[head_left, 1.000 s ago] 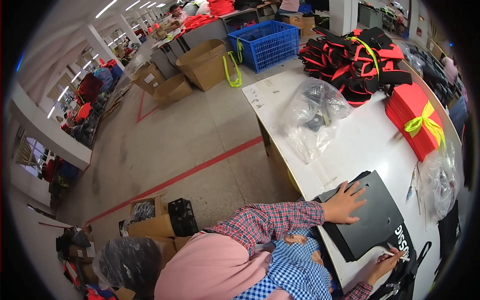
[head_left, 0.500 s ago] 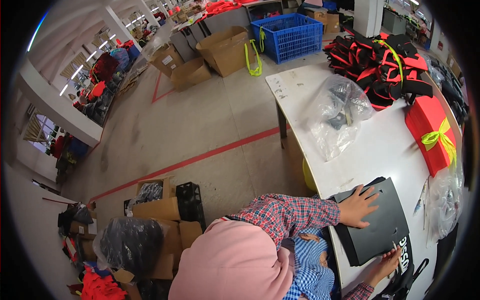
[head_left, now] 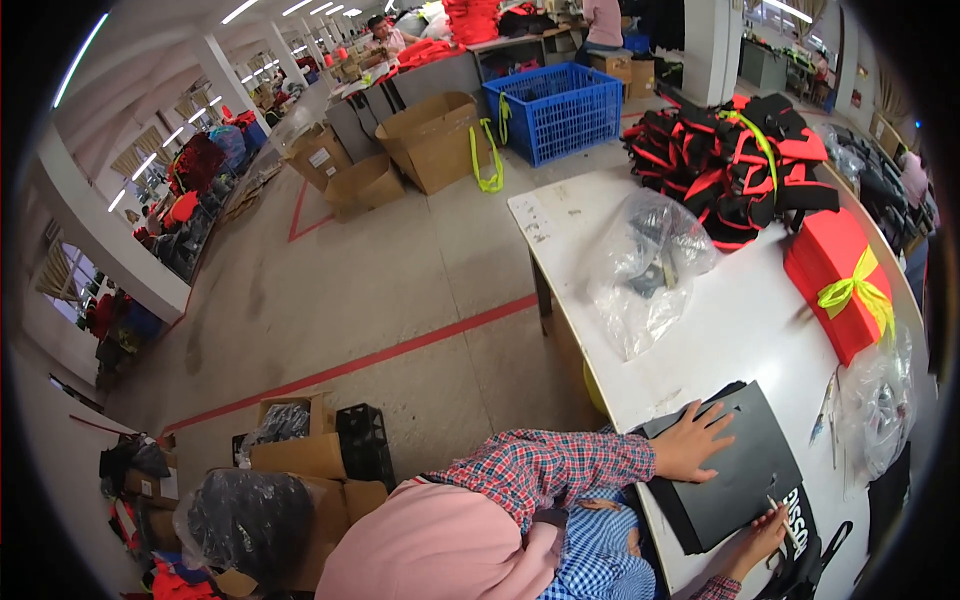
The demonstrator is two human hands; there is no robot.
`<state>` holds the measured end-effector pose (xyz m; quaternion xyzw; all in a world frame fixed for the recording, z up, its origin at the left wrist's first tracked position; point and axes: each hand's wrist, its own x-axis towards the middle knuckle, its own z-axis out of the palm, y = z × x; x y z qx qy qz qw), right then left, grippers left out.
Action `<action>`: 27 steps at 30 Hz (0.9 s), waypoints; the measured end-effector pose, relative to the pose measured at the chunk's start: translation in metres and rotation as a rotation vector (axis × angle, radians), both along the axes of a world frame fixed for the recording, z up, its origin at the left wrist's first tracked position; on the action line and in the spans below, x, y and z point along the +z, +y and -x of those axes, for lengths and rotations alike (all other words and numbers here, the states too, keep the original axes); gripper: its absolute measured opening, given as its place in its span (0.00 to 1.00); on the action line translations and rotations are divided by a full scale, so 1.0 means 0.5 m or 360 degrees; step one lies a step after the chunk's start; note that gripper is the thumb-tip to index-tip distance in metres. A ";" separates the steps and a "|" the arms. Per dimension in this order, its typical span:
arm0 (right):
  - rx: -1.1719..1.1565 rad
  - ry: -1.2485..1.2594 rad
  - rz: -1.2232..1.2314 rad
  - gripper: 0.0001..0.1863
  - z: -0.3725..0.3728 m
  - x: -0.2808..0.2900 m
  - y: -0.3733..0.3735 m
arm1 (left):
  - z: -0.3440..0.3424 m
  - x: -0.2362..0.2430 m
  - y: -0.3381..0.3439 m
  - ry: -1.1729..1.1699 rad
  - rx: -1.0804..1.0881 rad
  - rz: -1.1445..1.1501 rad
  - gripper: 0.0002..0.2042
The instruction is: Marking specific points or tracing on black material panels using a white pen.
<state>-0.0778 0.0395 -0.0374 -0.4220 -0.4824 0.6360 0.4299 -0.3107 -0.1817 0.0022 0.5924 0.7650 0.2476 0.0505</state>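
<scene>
My left hand (head_left: 694,444) lies flat, fingers spread, on a stack of black sheets (head_left: 745,435) at the table's near edge. My right hand (head_left: 763,535), lower down, grips a thin light-coloured pen-like tool (head_left: 772,505), whose tip is at the top sheet's lower right part, beside a small mark or slit. Black fabric with white lettering (head_left: 800,520) and a dark strap (head_left: 835,540) lie beside the stack. Thin tools (head_left: 828,410) lie to its right, near a clear plastic bag (head_left: 875,410).
The white table (head_left: 690,340) holds red-and-black pieces (head_left: 700,170), red sheets tied in yellow (head_left: 820,270) and crumpled plastic (head_left: 640,270). Behind stand a blue crate (head_left: 550,120), cartons (head_left: 425,150) and other people (head_left: 385,40). Boxes with bagged items (head_left: 250,515) sit lower left.
My right hand has moved the tool from the black fabric at the stack's edge up onto the top sheet. My left hand stays spread on the stack; the view has shifted slightly.
</scene>
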 end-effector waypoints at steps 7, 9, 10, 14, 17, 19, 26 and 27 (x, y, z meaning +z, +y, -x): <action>-0.0032 -0.0105 -0.0081 0.15 0.018 0.025 0.006 | 0.001 0.021 -0.005 0.0005 0.0003 0.0095 0.36; -0.0062 -0.0123 -0.0134 0.15 0.024 0.006 0.027 | 0.001 0.032 -0.001 0.0028 -0.0005 0.0113 0.36; -0.0084 -0.0169 -0.0181 0.16 0.026 -0.002 0.037 | 0.001 0.036 0.000 0.0023 -0.0006 0.0135 0.36; 0.0029 -0.0135 -0.0218 0.16 0.034 -0.043 0.072 | 0.003 0.038 0.000 0.0026 -0.0023 0.0188 0.36; 0.0015 -0.0166 -0.0199 0.17 0.043 -0.066 0.087 | 0.002 0.043 0.000 0.0044 -0.0026 0.0219 0.36; 0.0000 -0.0257 -0.0193 0.17 0.059 -0.046 0.079 | 0.001 0.038 0.003 0.0065 -0.0023 0.0229 0.36; 0.0036 -0.0370 -0.0368 0.21 0.094 0.125 -0.026 | -0.002 0.035 0.007 0.0098 -0.0038 0.0245 0.35; -0.0017 -0.0333 -0.0379 0.22 0.099 0.119 -0.024 | -0.003 0.034 0.006 0.0100 -0.0038 0.0256 0.35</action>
